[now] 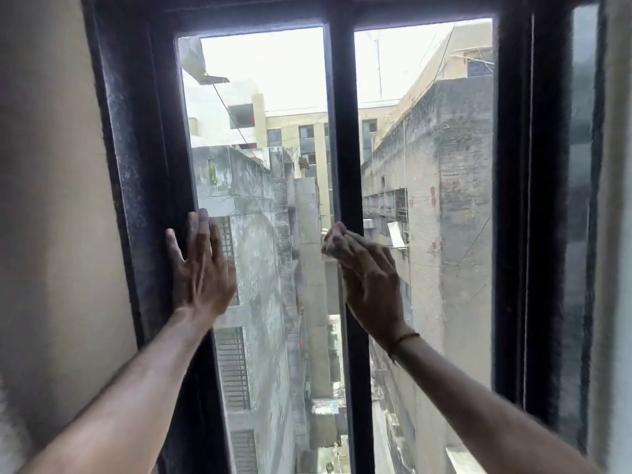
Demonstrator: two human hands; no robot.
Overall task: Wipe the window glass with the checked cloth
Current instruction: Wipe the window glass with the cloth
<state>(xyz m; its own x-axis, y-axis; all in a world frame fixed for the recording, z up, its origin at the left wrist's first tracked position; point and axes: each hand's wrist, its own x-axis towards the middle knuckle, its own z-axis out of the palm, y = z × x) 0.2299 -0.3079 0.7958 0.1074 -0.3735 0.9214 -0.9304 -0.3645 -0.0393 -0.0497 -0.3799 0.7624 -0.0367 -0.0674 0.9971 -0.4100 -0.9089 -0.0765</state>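
The window has two glass panes, a left pane (pixel 266 131) and a right pane (pixel 427 148), split by a dark upright middle bar (pixel 342 131). My left hand (pixel 201 268) lies flat with fingers spread, on the left frame where it meets the left pane. My right hand (pixel 366 271) is at the middle bar at about the same height, its fingertips curled around the bar's left edge. No checked cloth shows anywhere in view. The glass looks streaked and dusty, mostly on the left pane.
A thick, dusty black frame (pixel 143 165) surrounds the panes, with a beige wall (pixel 51 200) to its left. On the right stand more dark uprights (pixel 533 200) and a narrow strip of glass (pixel 581 131). Grey buildings show through the panes.
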